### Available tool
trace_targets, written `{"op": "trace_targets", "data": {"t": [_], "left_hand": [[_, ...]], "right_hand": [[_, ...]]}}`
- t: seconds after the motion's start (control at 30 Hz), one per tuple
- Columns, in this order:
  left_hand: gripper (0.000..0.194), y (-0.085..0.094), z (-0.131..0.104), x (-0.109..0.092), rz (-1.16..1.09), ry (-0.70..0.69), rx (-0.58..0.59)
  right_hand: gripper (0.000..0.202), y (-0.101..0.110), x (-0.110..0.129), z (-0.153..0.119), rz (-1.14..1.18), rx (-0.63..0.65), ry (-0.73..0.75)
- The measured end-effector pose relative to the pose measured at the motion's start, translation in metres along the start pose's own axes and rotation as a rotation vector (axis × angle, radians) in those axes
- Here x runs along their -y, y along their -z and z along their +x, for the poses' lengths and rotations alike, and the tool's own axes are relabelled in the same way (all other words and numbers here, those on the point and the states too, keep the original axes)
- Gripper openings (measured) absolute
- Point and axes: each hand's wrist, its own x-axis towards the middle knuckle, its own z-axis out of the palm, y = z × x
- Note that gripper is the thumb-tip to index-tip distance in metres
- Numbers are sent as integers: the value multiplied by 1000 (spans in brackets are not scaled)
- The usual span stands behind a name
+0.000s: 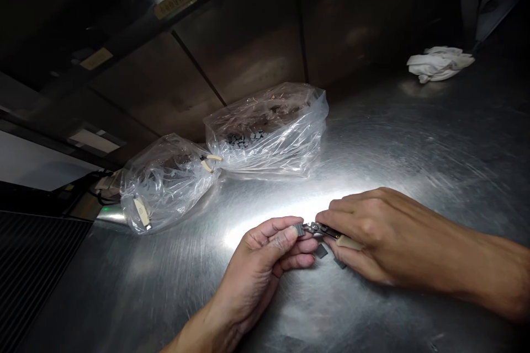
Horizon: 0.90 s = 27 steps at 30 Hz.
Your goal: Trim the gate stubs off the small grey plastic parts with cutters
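Note:
Between the thumb and fingers of my left hand [269,256] is a small grey piece [299,229]. My right hand [372,234] is closed around pliers [327,230] with pale handles, and their metal jaws meet the right edge of the grey piece. Two dark grey flat pieces, one [322,251] below the pliers and another [340,263] beside my right hand's fingers, lie on the metal table [397,165].
A clear plastic bag [285,146] with many small grey pieces stands at the back centre. Left of it sits another clear bag [169,193], with a pale-handled tool [211,162] between them. A cutter-like item [142,213] lies by the left bag. A white cloth [439,64] rests back right.

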Motion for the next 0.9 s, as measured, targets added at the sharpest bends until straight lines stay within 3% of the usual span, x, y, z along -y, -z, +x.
{"op": "trace_targets", "data": {"t": [0.73, 0.9], "left_hand": [[41, 0, 0, 1, 59, -20, 18], [42, -1, 2, 0, 72, -26, -13]], "right_hand": [[10, 2, 2, -1, -118, -6, 25], [14, -2, 1, -3, -184, -45, 89]]}}
